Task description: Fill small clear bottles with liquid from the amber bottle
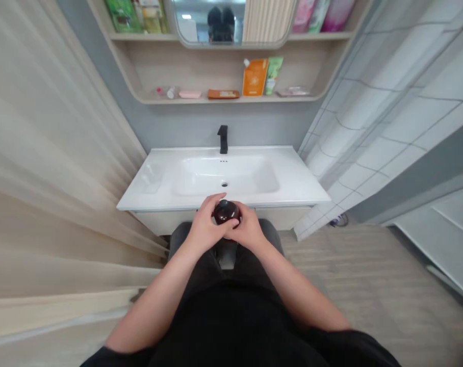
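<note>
Both of my hands are wrapped around a glossy dark brown rounded container [227, 211] with a small dark cap or knob on top. It is held over my lap, just in front of the sink counter's front edge. My left hand [208, 224] closes on its left side, with the thumb across the near side. Around the right side curls my right hand [248, 228], its thumb near the left one. The container's lower part is hidden by my hands. Beyond them lies the white sink [201, 173] with a black faucet [223, 139] behind it.
A clear tray-like item [151, 178] lies on the counter's left. The wall shelf [273, 98] holds an orange pouch [255, 77], a green tube [273, 75] and several small items, under a mirror [224, 23]. Curtains [55, 178] hang left; a white grid-patterned curtain [388, 112] hangs right.
</note>
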A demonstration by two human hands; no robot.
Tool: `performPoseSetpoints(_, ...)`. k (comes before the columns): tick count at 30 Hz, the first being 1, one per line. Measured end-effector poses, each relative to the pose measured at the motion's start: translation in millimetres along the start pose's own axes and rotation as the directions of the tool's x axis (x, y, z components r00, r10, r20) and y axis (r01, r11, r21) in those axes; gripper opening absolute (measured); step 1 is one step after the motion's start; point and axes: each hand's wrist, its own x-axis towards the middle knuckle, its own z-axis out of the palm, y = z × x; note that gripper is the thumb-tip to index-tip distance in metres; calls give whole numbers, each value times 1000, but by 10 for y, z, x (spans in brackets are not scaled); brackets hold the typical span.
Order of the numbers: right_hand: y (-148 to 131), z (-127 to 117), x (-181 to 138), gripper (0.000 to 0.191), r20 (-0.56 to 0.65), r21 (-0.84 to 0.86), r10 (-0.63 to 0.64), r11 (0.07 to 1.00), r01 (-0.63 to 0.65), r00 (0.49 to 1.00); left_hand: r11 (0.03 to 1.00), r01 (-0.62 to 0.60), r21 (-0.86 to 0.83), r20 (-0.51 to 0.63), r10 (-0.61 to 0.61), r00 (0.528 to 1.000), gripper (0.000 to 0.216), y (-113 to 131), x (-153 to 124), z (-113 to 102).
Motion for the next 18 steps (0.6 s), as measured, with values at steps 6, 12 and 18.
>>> performPoseSetpoints(6,267,112,332,82,145,10,-62,998,61,988,990,64,123,-116,-50,992,68,-268,137,-368)
performPoseSetpoints(12,1079,-471,779,46,-50,-44,67,997,-69,996,889,294,351,-564,-49,824,71,-730,410,-1638)
performPoseSetpoints(18,1838,-980,1161,49,-189,-94,180,975,-200,965,780,433,453,-665,-28,747,56,-1044,618,-2459)
